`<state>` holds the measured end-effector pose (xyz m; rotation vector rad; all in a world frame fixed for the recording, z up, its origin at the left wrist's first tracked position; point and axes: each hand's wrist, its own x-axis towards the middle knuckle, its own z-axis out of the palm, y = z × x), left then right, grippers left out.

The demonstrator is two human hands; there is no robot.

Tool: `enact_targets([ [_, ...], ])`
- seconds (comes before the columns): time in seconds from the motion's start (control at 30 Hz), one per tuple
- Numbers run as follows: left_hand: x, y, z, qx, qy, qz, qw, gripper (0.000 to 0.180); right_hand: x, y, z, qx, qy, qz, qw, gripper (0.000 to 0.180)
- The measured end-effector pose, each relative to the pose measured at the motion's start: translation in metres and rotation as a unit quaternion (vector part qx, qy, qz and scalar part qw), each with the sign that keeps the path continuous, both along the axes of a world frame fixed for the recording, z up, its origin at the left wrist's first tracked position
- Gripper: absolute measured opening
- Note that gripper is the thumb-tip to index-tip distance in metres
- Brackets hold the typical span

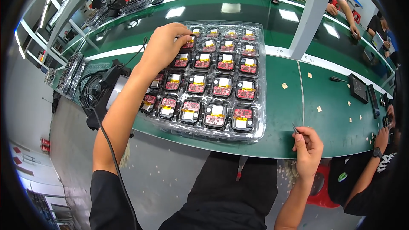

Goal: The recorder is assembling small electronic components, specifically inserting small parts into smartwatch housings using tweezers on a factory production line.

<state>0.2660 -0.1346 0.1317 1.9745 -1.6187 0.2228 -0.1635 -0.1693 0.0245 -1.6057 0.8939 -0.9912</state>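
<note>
A clear plastic tray [261, 85] sits before me, with rows of small square black-cased devices [243, 118] in its pockets. Each shows a red circuit board, a white block and yellow tape. My left hand [162, 44] reaches over the tray's far left part. Its thumb and fingers close on the edge of one such device [188, 43], which they partly hide. Past the tray's right side, near the table's front edge, my right hand [307, 148] is closed on thin dark tweezers [295, 128], tip pointing up and away.
The green table [281, 115] carries small beige scraps [284, 85]. A white post [310, 17] rises beyond the tray. Black cables [91, 86] lie at the left, and one cord crosses my left arm. At right are a black box [358, 88] and a co-worker's hand [381, 138].
</note>
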Motion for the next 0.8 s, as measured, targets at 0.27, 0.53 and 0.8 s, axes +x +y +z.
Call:
enact_targets([
  [0.27,-0.011,0.018,0.007,0.146,-0.145,-0.010,0.978,0.052,-0.001,-0.002,-0.001,-0.005,0.012,0.000,1.000,0.018],
  [0.53,-0.016,0.017,-0.004,0.178,-0.056,-0.038,0.982,0.054,-0.002,0.000,0.001,-0.012,0.003,-0.025,1.000,0.012],
  [0.8,-0.006,0.031,-0.014,0.175,-0.007,-0.013,0.984,0.061,0.004,-0.005,0.007,-0.064,0.048,0.009,0.997,0.015],
])
